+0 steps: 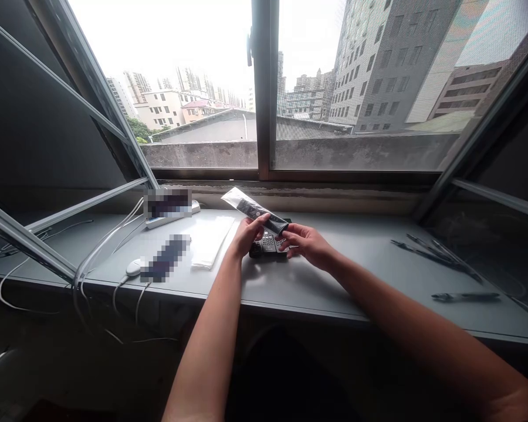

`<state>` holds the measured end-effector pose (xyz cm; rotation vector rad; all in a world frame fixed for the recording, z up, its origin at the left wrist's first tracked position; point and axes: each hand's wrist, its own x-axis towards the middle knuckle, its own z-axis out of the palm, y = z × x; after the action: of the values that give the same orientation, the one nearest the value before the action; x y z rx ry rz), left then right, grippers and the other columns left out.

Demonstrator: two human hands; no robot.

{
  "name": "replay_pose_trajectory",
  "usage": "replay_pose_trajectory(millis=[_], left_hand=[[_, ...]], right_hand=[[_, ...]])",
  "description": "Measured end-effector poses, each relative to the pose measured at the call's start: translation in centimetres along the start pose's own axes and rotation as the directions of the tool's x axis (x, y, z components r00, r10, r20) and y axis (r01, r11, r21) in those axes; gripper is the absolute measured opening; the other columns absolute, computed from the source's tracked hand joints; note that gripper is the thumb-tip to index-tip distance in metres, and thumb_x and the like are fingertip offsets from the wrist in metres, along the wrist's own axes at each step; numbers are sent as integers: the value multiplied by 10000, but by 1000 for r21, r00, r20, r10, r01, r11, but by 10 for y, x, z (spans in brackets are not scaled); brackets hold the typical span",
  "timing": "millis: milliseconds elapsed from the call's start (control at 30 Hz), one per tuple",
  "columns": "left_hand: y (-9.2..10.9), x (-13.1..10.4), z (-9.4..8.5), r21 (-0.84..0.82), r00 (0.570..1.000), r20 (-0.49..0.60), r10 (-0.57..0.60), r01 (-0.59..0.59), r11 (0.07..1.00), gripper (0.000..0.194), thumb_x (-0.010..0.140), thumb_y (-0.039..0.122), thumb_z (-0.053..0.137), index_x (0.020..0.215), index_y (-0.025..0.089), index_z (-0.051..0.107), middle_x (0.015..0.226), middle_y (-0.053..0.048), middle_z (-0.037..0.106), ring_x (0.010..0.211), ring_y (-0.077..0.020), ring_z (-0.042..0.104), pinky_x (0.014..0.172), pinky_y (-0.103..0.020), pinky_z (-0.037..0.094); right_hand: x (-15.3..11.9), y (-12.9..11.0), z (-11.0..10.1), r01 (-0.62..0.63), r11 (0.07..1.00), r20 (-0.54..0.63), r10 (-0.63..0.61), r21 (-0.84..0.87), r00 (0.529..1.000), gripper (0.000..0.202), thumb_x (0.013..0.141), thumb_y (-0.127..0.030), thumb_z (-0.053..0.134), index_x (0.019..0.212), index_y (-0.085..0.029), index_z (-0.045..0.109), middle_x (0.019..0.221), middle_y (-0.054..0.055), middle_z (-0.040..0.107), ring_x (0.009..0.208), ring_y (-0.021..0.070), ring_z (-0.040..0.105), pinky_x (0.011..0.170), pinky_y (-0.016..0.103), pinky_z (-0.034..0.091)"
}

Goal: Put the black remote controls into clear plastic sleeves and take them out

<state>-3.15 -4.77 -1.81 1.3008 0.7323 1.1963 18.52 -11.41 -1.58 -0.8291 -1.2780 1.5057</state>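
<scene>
A black remote control [257, 212] in a clear plastic sleeve is tilted above the desk, the sleeve's loose end pointing up and to the left. My left hand [245, 235] grips its middle, thumb on top. At the lower right end, the fingers of my right hand [308, 243] pinch the sleeved remote. Directly beneath lie more black remotes [269, 245] on the desk, partly hidden by my hands. A stack of clear-white plastic sleeves [212, 243] rests flat just left of my left forearm.
White cables [81, 275] hang over the desk's [334, 293] front edge at left, near a white round device [133, 268] and a white power strip [196, 207]. Several dark thin objects [440, 258] and a pen-like item [465, 297] lie at right. Metal frames flank both sides.
</scene>
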Motion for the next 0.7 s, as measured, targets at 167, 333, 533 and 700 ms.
replay_pose_trajectory(millis=[167,333,533,700], left_hand=[[2,1,2,-51,999,-41,14,-16,999,456,806,553,905,776,159,678,613,9,544,472,-64,398,447,-245,255],[8,5,-4,-256,971,-231,53,-113,960,516,845,592,829,1105,149,779,1063,-120,794,623,-92,602,420,-208,263],[11,7,-10,-376,934,-356,-6,-137,917,350,814,416,845,1004,146,733,1002,-95,796,589,-67,576,388,-189,197],[13,5,-5,-390,955,-295,-39,-84,917,323,792,390,856,949,152,703,944,-79,785,513,-41,507,371,-198,200]], right_hand=[[1,1,0,-4,1000,-37,5,19,999,277,864,-356,890,1026,-164,774,1032,126,802,756,190,763,569,263,616],[2,4,-4,-36,999,-21,36,9,999,280,855,-338,888,1014,-142,766,1021,142,805,728,179,752,552,255,608],[1,4,0,-42,999,57,42,7,998,425,835,-401,934,1124,-155,742,1014,134,819,747,189,770,571,259,621],[3,8,0,-22,1000,47,22,2,999,485,814,-436,962,1143,-186,707,954,110,826,732,199,770,550,260,602]])
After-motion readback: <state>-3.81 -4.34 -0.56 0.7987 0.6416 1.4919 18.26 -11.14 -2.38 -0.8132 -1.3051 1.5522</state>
